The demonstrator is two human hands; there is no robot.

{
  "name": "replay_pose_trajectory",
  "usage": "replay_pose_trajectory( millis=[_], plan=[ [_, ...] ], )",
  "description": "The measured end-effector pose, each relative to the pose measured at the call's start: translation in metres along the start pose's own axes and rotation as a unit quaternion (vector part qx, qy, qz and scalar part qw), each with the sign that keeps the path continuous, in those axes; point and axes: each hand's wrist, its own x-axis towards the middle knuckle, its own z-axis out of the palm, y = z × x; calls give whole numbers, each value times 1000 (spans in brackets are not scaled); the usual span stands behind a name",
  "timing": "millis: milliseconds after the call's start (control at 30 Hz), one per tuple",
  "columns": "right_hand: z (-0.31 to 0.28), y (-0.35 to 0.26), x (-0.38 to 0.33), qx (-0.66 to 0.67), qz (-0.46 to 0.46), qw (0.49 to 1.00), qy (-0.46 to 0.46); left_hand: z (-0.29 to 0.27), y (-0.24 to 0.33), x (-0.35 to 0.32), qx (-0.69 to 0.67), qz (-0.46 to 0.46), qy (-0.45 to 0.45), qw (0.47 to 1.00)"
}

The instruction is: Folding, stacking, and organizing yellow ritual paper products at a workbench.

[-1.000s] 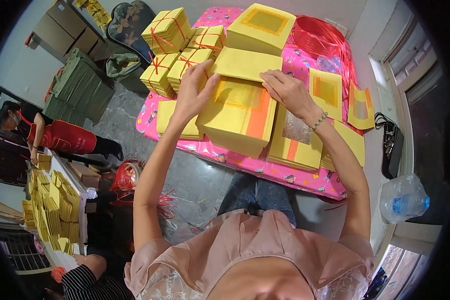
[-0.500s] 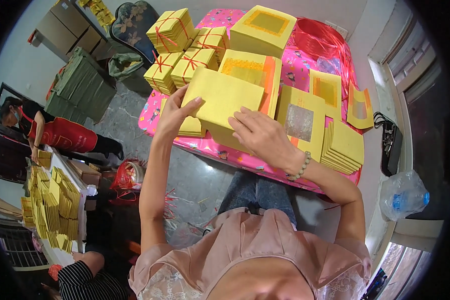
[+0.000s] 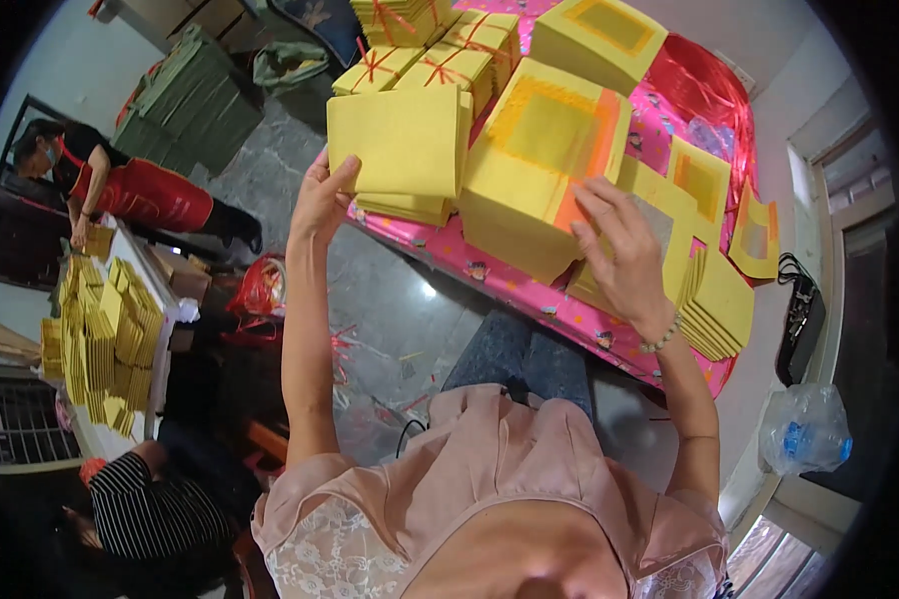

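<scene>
My left hand (image 3: 322, 200) grips a thick bundle of plain yellow paper sheets (image 3: 402, 150), lifted at the left edge of the pink-covered table (image 3: 529, 295). My right hand (image 3: 624, 250) rests fingers spread on the near right corner of a tall stack of yellow sheets with orange-gold squares (image 3: 539, 165). Under that hand lies a lower stack with a silver square (image 3: 669, 240).
Tied yellow bundles (image 3: 425, 60) and another stack (image 3: 609, 35) sit further back, red string (image 3: 704, 85) at the far right. More stacks (image 3: 719, 299) lie to the right. Two other people (image 3: 120, 185) work at a side table with yellow paper (image 3: 100, 329). A plastic bottle (image 3: 804, 429) stands right.
My left hand has carried the plain yellow bundle leftward off the tall stack. My right hand moved from the bundle to the stack's right corner.
</scene>
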Motion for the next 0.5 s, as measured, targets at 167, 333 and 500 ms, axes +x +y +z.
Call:
replay_pose_trajectory(
  millis=[167,333,500],
  plan=[
    [7,5,-3,3,16,1000,-14,-50,-29,3,40,-39,81,995],
    [8,4,-5,-8,27,999,-21,-60,-55,14,117,-89,91,985],
    [10,3,-6,-14,23,999,-17,-70,-74,33,235,-59,81,967]
  ],
)
